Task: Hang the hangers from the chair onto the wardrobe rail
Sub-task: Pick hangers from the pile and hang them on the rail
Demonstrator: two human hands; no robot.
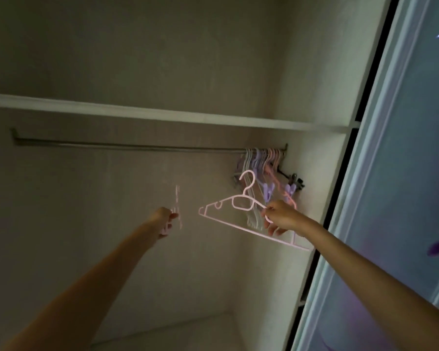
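Observation:
My right hand (280, 218) grips a pink plastic hanger (228, 209) by its right shoulder, hook pointing up, a little below the metal wardrobe rail (137, 145). My left hand (165, 221) holds another pink hanger (177, 206) seen edge-on, further left and lower than the rail. Several pink, purple and white hangers (264, 160) hang bunched at the rail's right end, just above and behind the hanger in my right hand. The chair is out of view.
A white shelf (162, 115) runs just above the rail. The wardrobe's right side wall (309, 186) stands close to the hung hangers, and a sliding door (403, 173) fills the right side. The rail's left and middle stretch carries nothing.

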